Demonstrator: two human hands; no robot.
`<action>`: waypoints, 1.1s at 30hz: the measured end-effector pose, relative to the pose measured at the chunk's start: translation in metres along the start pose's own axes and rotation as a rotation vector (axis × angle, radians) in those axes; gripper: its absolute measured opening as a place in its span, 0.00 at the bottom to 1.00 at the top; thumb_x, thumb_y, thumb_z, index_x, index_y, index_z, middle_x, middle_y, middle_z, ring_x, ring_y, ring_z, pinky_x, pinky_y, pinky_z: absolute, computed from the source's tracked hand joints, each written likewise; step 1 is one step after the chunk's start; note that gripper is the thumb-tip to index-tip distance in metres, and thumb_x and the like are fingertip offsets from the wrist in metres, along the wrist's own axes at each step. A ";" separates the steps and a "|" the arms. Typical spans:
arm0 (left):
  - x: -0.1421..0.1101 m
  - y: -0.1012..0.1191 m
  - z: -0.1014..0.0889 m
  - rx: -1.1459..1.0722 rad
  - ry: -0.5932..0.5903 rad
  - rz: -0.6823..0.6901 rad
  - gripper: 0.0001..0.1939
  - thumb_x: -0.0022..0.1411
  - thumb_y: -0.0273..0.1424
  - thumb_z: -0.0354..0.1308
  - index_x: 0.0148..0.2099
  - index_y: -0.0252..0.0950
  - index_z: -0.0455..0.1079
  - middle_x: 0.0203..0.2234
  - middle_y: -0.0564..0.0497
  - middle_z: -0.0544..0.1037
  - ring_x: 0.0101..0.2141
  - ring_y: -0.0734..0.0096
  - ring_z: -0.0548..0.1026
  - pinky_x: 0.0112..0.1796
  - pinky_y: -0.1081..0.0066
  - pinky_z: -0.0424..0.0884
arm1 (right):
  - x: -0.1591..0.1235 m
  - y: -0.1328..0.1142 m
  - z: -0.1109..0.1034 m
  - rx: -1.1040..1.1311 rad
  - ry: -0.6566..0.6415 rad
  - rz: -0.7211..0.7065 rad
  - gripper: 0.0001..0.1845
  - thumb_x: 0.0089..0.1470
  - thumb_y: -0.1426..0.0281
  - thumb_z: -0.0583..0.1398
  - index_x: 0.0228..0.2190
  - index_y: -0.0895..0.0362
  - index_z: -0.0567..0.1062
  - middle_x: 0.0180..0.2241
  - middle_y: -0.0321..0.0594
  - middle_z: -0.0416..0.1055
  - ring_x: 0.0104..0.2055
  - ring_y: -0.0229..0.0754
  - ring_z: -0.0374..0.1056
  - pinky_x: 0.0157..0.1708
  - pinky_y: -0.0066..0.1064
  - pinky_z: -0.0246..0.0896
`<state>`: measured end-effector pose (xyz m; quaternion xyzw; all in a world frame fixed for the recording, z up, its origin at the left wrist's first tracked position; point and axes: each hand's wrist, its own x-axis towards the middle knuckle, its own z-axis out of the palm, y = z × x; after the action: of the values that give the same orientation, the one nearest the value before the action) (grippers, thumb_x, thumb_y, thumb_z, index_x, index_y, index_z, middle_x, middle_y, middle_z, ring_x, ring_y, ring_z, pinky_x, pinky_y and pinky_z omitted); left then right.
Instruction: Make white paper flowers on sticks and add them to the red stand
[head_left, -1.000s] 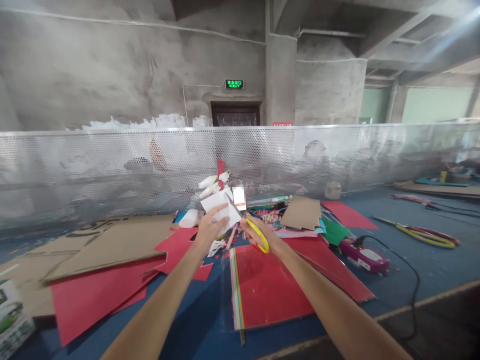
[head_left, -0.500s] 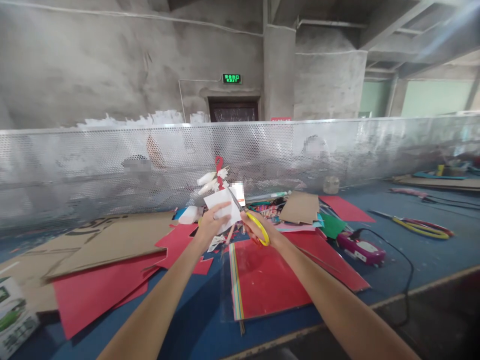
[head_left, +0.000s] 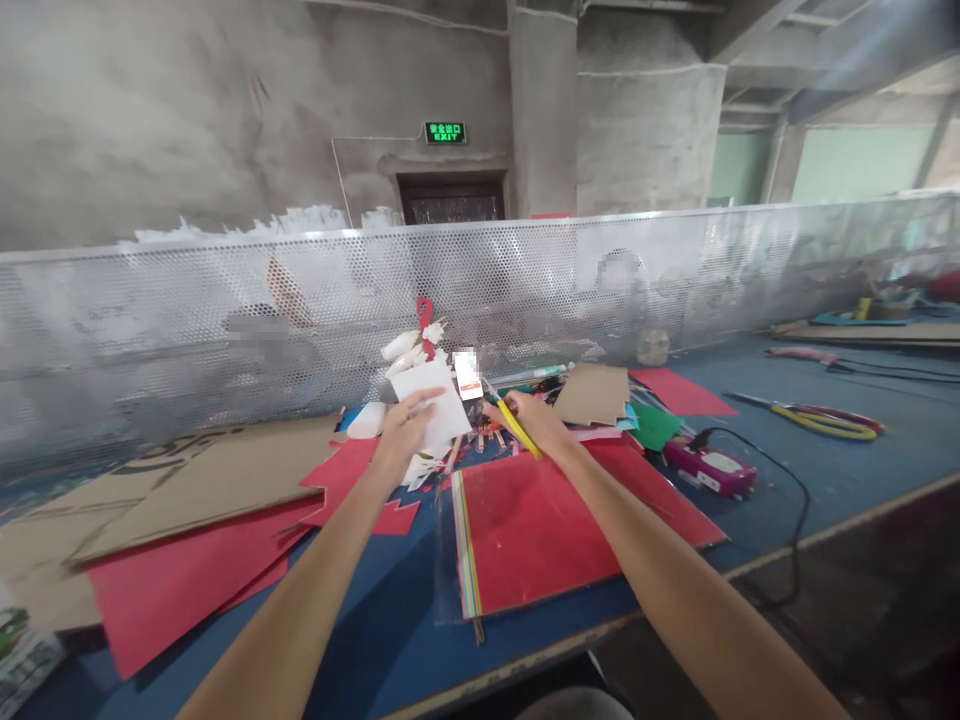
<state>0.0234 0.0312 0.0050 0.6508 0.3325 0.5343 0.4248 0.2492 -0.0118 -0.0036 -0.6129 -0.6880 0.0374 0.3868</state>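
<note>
My left hand [head_left: 405, 432] grips a white sheet of paper [head_left: 441, 408], its fingers lying across the front of the sheet. In my right hand [head_left: 534, 418] is a pair of scissors [head_left: 517, 428] with yellow handles, its blades pointing up and left, apart from the paper's right edge. Just behind the sheet stand white paper flowers [head_left: 405, 350] with a red curled piece [head_left: 426, 318] on top. A small white card with a red mark [head_left: 469, 380] is upright between the paper and the scissors. Paper scraps lie under my hands.
Red sheets in a clear sleeve [head_left: 540, 530] lie in front of me. Cardboard [head_left: 202, 480] and red paper [head_left: 180, 590] cover the left side. To the right are a purple box with a black cord [head_left: 709, 468] and more scissors [head_left: 825, 420]. A perforated metal screen [head_left: 337, 300] runs behind.
The scissors have moved right, away from the white paper, which they were overlapping before. My left hand still holds the sheet. The whole view has shifted slightly.
</note>
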 end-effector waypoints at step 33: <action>0.006 -0.029 -0.020 0.945 -0.219 0.324 0.18 0.55 0.30 0.56 0.49 0.37 0.72 0.46 0.41 0.77 0.49 0.51 0.73 0.53 0.57 0.62 | 0.012 0.040 -0.014 -0.241 -0.061 0.175 0.15 0.53 0.74 0.57 0.45 0.58 0.71 0.42 0.52 0.72 0.42 0.50 0.70 0.40 0.35 0.59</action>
<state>0.0058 0.0529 -0.0176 0.8671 0.3864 0.3132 0.0281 0.2909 0.0027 -0.0091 -0.7111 -0.6428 0.0067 0.2848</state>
